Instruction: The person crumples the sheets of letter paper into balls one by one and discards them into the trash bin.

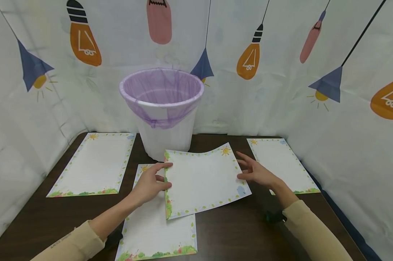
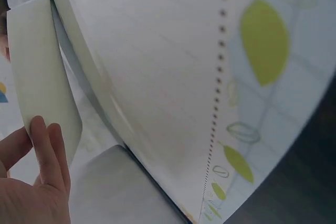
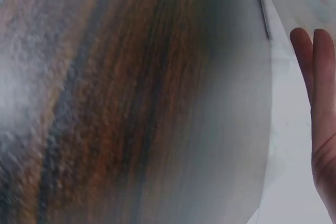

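Observation:
A white paper sheet [image 1: 206, 181] with a border of leaves, flowers and a small sun is raised sideways over the table. My left hand [image 1: 152, 183] pinches it by its left edge; in the left wrist view, fingers of the left hand [image 2: 44, 166] lie against the pale sheet [image 2: 42, 72]. At its right edge is my right hand [image 1: 256, 172], fingers spread and thumb tip overlapping the edge. In the right wrist view, two straight fingers of the right hand [image 3: 320, 87] show. Partly under the raised sheet lies another bordered sheet [image 1: 157, 233] on the table.
A white bin [image 1: 167, 139] with a purple liner [image 1: 162, 85] stands at the back of the dark wooden table [image 1: 248, 232]. Similar bordered sheets lie on the left [image 1: 95, 165] and right [image 1: 276, 157]. A white printed curtain [image 1: 274, 101] encloses the back and sides.

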`<state>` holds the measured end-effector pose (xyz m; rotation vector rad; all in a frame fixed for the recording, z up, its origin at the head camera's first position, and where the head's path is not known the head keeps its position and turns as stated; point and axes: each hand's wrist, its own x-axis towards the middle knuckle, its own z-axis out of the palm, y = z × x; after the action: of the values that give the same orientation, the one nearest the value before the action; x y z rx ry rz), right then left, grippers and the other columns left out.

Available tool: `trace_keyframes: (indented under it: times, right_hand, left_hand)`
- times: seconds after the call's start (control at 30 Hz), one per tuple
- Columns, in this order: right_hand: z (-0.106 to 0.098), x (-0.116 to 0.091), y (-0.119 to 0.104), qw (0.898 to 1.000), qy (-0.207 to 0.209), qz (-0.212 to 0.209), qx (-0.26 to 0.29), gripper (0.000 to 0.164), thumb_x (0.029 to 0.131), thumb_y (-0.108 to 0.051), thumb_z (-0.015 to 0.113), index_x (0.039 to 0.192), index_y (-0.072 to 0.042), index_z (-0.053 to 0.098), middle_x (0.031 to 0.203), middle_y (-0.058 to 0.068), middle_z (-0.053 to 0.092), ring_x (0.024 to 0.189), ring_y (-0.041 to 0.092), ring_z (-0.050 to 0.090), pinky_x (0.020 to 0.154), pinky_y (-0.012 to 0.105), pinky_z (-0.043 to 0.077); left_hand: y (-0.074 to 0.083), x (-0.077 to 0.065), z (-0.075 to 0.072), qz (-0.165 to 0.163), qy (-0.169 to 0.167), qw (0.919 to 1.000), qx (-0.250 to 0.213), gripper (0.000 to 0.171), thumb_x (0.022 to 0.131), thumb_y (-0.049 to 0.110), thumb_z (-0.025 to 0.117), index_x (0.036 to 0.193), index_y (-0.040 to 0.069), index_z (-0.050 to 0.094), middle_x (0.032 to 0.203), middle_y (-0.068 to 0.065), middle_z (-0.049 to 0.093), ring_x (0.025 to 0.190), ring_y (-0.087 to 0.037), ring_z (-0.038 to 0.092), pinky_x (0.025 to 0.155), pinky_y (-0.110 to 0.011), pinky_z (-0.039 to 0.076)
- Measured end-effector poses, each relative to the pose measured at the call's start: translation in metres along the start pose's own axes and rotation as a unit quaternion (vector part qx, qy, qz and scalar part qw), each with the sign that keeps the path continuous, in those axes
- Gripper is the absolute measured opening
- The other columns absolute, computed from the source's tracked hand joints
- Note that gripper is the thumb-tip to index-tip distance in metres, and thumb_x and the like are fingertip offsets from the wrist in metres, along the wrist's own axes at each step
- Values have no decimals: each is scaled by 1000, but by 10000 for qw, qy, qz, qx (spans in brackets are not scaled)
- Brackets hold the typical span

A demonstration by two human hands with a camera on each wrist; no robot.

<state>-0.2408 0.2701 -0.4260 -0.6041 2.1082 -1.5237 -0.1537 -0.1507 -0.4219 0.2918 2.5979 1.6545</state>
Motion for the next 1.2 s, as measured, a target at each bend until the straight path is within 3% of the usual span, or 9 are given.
trace_keyframes:
  times: [0.17,0.4,0.63,0.87,1.03,1.2]
  right_hand:
    - [4,2,0,9995,271,25,-138,66,107,-25,58,163,-11,26,163,17,32,129,36,55,85,45,57]
    - [12,5,1,9967,119,-304,747,53,114,-29,37,160,-3,31,160,24,33,135,37,51,93,49,55]
    - [25,7,-5,9986,193,-474,-144,52,111,-25,50,160,-15,36,161,13,37,134,36,51,95,48,52]
    - [37,14,-7,9958,-252,-834,286,50,113,-22,41,161,-9,34,164,14,31,142,37,41,102,51,48]
    - [43,22,-3,9938,-178,-1079,199,52,107,-7,56,156,-7,41,156,19,41,135,39,48,95,45,54]
    - [48,31,1,9935,52,-1070,374,46,100,-1,66,144,-1,52,157,23,37,134,44,46,92,47,56]
  left_hand:
    - [0,1,-1,110,6,9998,160,67,85,-2,80,147,7,55,153,-16,44,98,-27,65,65,-32,54]
    - [-1,2,0,405,73,9987,311,67,82,-5,80,145,6,57,150,-16,48,96,-27,66,71,-32,55]
    - [1,2,3,583,58,9979,269,67,81,-9,79,144,5,58,147,-17,51,94,-27,67,70,-30,56]
    - [4,4,5,533,10,9983,223,68,81,-10,77,144,8,58,151,-17,48,96,-27,65,66,-29,54]
    - [9,5,6,461,14,9987,213,68,82,-11,77,144,10,59,151,-15,48,98,-28,65,64,-30,53]
    - [9,4,7,544,25,9980,317,66,83,-13,76,143,12,61,151,-14,50,99,-28,65,66,-31,55]
